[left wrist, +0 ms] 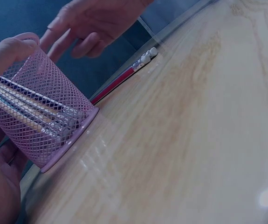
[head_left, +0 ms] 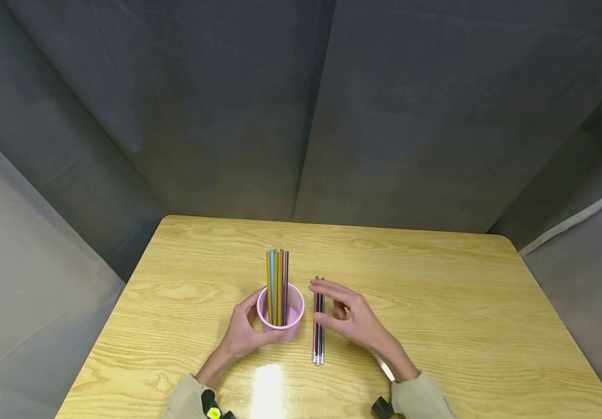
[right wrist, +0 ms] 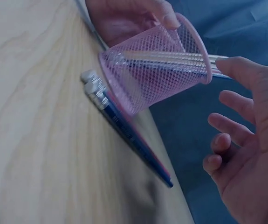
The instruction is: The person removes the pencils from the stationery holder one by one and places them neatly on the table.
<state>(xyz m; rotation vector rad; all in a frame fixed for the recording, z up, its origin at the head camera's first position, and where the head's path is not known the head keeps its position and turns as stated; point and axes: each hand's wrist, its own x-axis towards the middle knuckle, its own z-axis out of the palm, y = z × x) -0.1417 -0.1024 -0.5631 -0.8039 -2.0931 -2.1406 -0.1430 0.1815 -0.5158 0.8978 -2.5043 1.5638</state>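
My left hand [head_left: 242,333] grips a pink mesh pencil cup [head_left: 293,333] from its left side, thumb along the near wall and fingers round the far side. Several pencils [head_left: 277,279], yellow, blue, red and dark, stand in the cup, leaning to its left; their eraser ends show low through the mesh [left wrist: 54,88] in the left wrist view. To the right of the cup a few loose pencils [head_left: 318,340], dark and red with white erasers, lie on the table. Above them hovers my right hand [head_left: 356,319], its fingers loosely bent and apart, with nothing held.
Everything stands on a wood-grain table [head_left: 437,302] with rounded far corners. Dark grey curtains [head_left: 227,116] hang behind the table, and lighter cloth [head_left: 18,279] hangs at the left. Each wrist carries a small black device [head_left: 382,407] by its sleeve.
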